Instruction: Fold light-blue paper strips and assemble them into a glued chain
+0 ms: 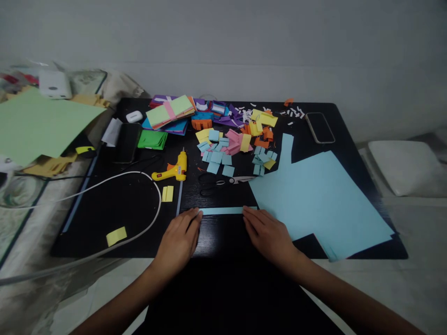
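A narrow light-blue paper strip (222,211) lies crosswise near the front of the black table. At its left end is my left hand (179,235), fingers closed with the tips on the paper. My right hand (267,230) pinches the strip near its right end in the same way. Just beyond the strip are scissors (240,179) with black handles. A large sheet of light-blue paper (314,195) with cut edges spreads beside my right hand. Yellow folded paper (167,193) sits beyond my left hand.
A yellow glue gun (171,170) lies left of the scissors. Small folded blue pieces (216,158) and other coloured paper are heaped behind. A white cable (159,204) loops across the table's left side. Phones (319,128) lie at both sides, and green paper (45,121) is far left.
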A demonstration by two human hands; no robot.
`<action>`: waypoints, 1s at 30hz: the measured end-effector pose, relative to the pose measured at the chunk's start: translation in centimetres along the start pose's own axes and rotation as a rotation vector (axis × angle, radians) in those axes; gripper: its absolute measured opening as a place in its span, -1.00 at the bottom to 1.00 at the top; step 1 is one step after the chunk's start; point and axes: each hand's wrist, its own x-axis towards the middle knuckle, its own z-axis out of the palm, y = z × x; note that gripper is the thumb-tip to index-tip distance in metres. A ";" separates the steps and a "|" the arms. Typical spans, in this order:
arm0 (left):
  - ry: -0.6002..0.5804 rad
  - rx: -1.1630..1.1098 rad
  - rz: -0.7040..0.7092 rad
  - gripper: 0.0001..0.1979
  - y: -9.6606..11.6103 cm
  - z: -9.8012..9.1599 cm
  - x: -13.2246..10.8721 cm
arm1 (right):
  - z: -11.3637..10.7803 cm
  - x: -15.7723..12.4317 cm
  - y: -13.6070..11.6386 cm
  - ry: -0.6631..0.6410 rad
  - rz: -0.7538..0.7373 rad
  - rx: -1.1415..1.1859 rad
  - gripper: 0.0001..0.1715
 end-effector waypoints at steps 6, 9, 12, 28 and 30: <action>-0.004 -0.171 -0.051 -0.79 -1.4 -0.6 1.2 | -0.2 0.7 1.6 -0.024 0.039 0.060 -0.75; -0.021 -0.321 -0.109 -0.87 -2.4 -1.1 2.2 | -0.6 1.3 2.1 -0.089 0.062 0.101 -0.81; -0.042 -0.380 -0.147 -0.84 -3.1 -1.4 2.8 | -1.2 2.0 2.3 -0.159 0.068 0.116 -0.78; -0.170 -0.818 -0.389 -0.89 -2.5 -4.9 6.1 | -2.1 8.3 -2.1 -0.523 0.066 0.556 -0.75; -0.109 -0.984 -0.489 -0.86 -2.0 -5.1 6.9 | -2.2 9.2 -2.6 -0.533 0.155 0.755 -0.73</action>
